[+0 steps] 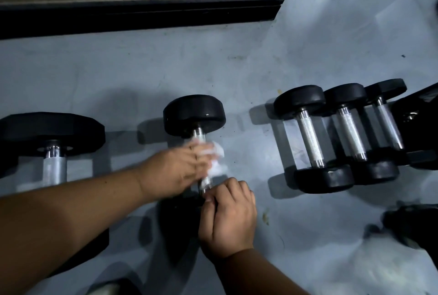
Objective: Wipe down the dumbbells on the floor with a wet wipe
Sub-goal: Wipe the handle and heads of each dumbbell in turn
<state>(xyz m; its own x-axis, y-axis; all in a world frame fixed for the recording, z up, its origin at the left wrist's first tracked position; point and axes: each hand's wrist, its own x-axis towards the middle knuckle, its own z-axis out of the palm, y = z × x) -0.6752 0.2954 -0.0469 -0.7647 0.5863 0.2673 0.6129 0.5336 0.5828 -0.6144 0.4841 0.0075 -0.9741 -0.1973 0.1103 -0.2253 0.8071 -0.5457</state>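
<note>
White wet wipe under left hand, dumbbell handle.

Left hand extended; right hand curled.

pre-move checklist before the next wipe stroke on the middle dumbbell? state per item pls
1. Wet wipe on the chrome handle of the middle dumbbell: ok, left hand presses it there.
2. Dumbbell steadied: ok, right hand grips the near end of the handle.
3. Far head in view and unobstructed: ok.
4. Near head wiped: cannot tell, both hands cover it.
5. Room to the three small dumbbells on the right: ok, bare floor lies between.
6. Wipe still wet or clean: cannot tell, it is motion-blurred.
</note>
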